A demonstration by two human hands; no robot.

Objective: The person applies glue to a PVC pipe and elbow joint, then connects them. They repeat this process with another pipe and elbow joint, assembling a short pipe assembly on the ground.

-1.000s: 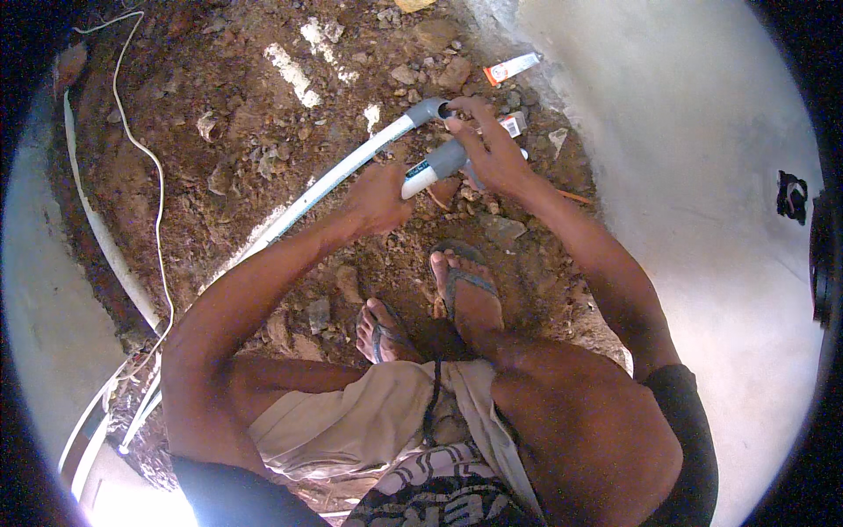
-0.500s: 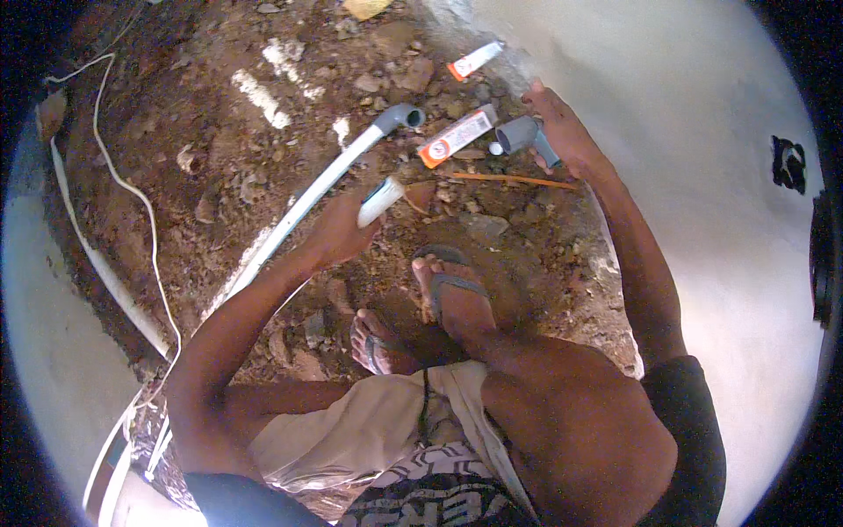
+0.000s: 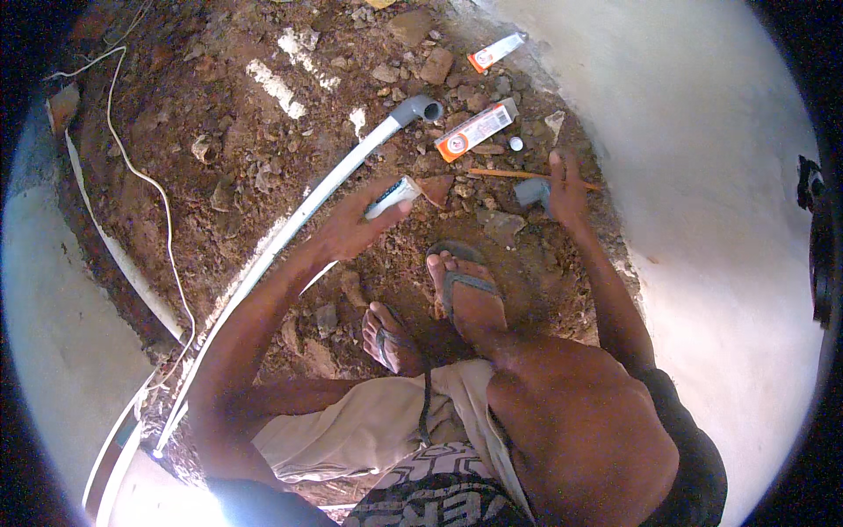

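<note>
Two bare hands are at work on my feed. The left hand [image 3: 356, 220] has its thumb on one side and its fingers on the other, pinching a white pipe [image 3: 389, 199] just behind its open end, which points up and to the right. The right hand [image 3: 569, 198] has fingers stretched away from the body, and a grey fitting [image 3: 533, 191] sits against its thumb side (the motion blur hides the contact, so I cannot tell how firmly that grip closes). I see the fitting well apart from the pipe's end.

Past the left hand, I make out a second pipe [image 3: 316, 198], white as well, slanting up across the soil [image 3: 237, 53] to a grey elbow [image 3: 417, 109] with its round mouth open. Right of that elbow lies an orange and white box [image 3: 479, 129], with a small white cap [image 3: 515, 143] just beside it. An orange stick [image 3: 500, 173] runs below them and passes behind the right hand. Farther up, I spot an orange and white tube [image 3: 498, 53] near the pale wall [image 3: 702, 220].

Below the hands I see two feet in sandals [image 3: 455, 250], near a flat stone [image 3: 502, 226]. Out left, a thin white cable [image 3: 145, 176] winds down the ground.
</note>
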